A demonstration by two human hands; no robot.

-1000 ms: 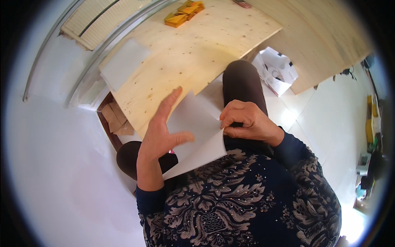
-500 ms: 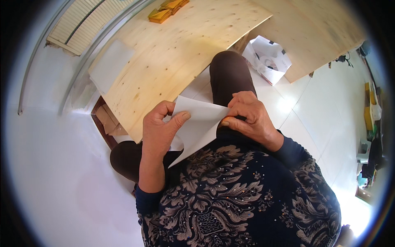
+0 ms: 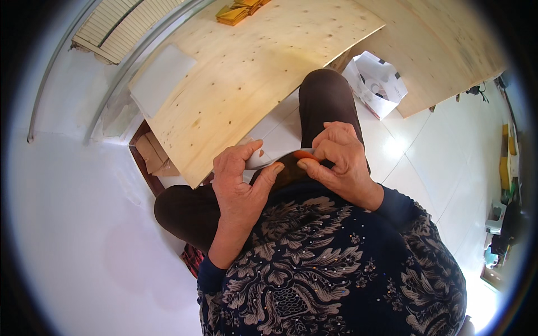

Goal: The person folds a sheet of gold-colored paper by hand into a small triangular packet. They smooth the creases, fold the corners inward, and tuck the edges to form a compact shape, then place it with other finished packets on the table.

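Observation:
A sheet of white paper (image 3: 276, 159), seen nearly edge-on, spans the gap between my two hands above my lap. My left hand (image 3: 240, 176) is closed around its left side, the thumb below and the fingers beyond it. At the other end, my right hand (image 3: 341, 162) pinches the paper between thumb and bent fingers. Beside the right thumb shows a small orange piece (image 3: 305, 154); its kind cannot be made out. Most of the paper's face is hidden.
A plywood tabletop (image 3: 252, 67) lies ahead, with yellow packets (image 3: 238, 14) at its far edge and a pale sheet (image 3: 162, 78) at its left. A white open bag (image 3: 374, 84) stands on the tiled floor. Brown cardboard (image 3: 151, 152) shows under the table. A wall rises at left.
The paper has tipped from showing its broad face to almost edge-on. My left hand has moved right, closer to the right hand. The whole view has shifted slightly.

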